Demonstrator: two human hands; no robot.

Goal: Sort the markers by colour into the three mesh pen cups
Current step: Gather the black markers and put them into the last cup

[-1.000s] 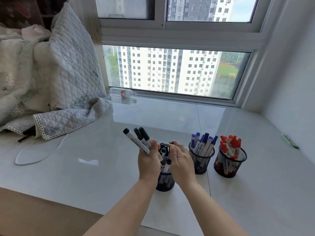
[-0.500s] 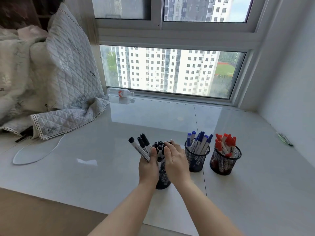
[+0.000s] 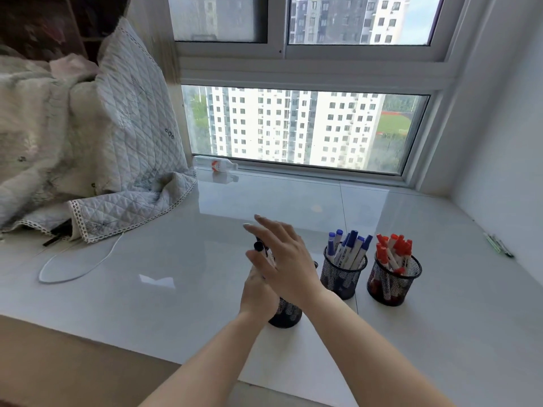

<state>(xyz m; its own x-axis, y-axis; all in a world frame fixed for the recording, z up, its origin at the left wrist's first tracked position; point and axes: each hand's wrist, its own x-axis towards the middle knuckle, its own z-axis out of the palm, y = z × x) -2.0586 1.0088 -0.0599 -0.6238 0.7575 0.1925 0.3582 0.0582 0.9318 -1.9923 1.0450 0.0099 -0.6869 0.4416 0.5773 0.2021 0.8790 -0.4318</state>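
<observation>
Three black mesh cups stand on the white sill. The left cup (image 3: 287,315) holds black markers (image 3: 259,247), and my left hand (image 3: 256,295) is shut around that bundle just above the rim. My right hand (image 3: 286,259) lies flat and open over the marker tops, fingers spread and pointing left, hiding most of them. The middle cup (image 3: 342,279) holds blue-capped markers (image 3: 349,245). The right cup (image 3: 393,284) holds red-capped markers (image 3: 393,245).
A quilted blanket (image 3: 117,142) is heaped at the left, with a white cable (image 3: 76,268) looping out beneath it. A small bottle (image 3: 216,165) lies by the window. Green pens (image 3: 499,245) lie near the right wall. The sill's front edge runs below my arms.
My left hand lowered the black markers into the left cup. My right hand moved from beside the bundle to flat over its tops. The camera tilted slightly.
</observation>
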